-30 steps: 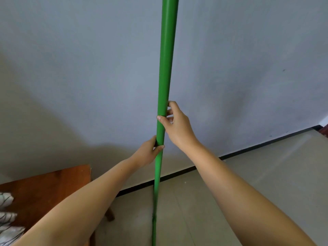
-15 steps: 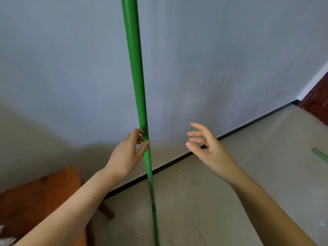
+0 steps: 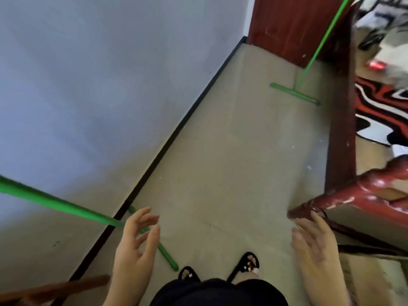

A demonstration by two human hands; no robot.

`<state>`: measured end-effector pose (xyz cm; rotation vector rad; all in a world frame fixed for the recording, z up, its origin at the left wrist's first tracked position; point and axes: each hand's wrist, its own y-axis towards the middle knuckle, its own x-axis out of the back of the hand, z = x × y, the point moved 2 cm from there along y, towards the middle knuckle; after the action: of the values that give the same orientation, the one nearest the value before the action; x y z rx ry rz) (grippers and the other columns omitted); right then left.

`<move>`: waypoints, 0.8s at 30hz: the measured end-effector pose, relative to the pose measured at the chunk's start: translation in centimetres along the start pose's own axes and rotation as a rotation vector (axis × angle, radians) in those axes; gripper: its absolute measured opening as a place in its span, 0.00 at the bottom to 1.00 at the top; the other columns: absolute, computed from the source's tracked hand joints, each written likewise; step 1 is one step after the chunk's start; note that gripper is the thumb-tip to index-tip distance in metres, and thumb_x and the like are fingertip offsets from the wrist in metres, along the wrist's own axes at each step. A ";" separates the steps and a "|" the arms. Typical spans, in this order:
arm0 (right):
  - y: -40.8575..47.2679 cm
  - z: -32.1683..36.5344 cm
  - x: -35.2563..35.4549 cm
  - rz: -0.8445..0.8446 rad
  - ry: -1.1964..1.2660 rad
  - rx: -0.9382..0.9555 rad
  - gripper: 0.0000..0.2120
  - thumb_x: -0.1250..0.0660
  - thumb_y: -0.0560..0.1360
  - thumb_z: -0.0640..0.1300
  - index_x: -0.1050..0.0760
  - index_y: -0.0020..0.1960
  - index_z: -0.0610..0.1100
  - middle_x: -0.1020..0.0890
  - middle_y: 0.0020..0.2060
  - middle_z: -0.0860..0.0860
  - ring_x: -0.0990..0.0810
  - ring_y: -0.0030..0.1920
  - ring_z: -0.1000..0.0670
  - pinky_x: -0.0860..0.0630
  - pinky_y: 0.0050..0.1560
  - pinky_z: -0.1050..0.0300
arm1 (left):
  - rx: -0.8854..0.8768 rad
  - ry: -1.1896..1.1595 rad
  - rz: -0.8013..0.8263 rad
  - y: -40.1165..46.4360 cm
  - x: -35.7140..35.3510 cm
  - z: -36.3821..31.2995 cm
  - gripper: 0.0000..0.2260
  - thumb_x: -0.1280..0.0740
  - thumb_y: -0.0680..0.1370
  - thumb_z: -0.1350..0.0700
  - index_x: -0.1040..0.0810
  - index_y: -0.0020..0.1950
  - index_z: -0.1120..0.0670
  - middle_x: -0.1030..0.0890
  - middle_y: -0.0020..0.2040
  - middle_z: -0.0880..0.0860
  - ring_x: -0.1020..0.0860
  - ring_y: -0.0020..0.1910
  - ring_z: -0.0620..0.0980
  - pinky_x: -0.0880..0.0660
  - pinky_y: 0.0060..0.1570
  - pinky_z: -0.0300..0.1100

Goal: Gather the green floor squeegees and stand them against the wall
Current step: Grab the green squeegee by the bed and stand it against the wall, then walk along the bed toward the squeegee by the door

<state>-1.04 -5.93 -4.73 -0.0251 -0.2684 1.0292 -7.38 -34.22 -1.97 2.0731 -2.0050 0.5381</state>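
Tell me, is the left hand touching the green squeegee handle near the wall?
Cannot tell. In the head view the open left hand overlaps the near squeegee, hiding any gap.

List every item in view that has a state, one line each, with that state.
Near squeegee: leaning against the wall, head on the floor, no hand on it.
Far squeegee: tilted, head on the floor near the red door.
Left hand: open, empty.
Right hand: open, empty, blurred.
Red door: open or shut, cannot tell.

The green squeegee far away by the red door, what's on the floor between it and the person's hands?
Only bare beige floor lies between the far green squeegee and the open left hand and right hand, in the head view.
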 end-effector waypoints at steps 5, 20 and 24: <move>3.1 -1.6 7.5 -0.187 0.029 -0.076 0.25 0.30 0.60 0.62 0.35 0.53 0.62 0.25 0.58 0.39 0.22 0.45 0.68 0.27 0.44 0.76 | 0.019 -0.001 0.114 2.0 -7.7 -2.1 0.16 0.39 0.75 0.61 0.32 0.50 0.38 0.22 0.49 0.49 0.24 0.48 0.33 0.30 0.48 0.37; 16.5 -4.6 16.8 -0.200 -0.007 -0.129 0.25 0.33 0.70 0.36 0.37 0.54 0.63 0.24 0.50 0.53 0.21 0.45 0.63 0.25 0.42 0.72 | 0.035 -0.013 0.281 11.2 -26.1 -8.6 0.15 0.39 0.75 0.63 0.31 0.51 0.42 0.21 0.48 0.52 0.23 0.47 0.38 0.27 0.46 0.39; 24.3 -4.8 17.1 -0.215 0.027 -0.183 0.26 0.34 0.71 0.34 0.36 0.65 0.47 0.24 0.53 0.43 0.21 0.48 0.53 0.25 0.41 0.69 | 0.027 0.004 0.310 17.3 -30.5 -9.9 0.14 0.39 0.75 0.61 0.31 0.52 0.41 0.20 0.48 0.52 0.23 0.49 0.38 0.27 0.47 0.40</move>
<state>-12.08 21.70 -9.33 -0.1720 -0.3331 0.7882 -26.01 -3.28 -6.82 1.7810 -2.3445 0.6233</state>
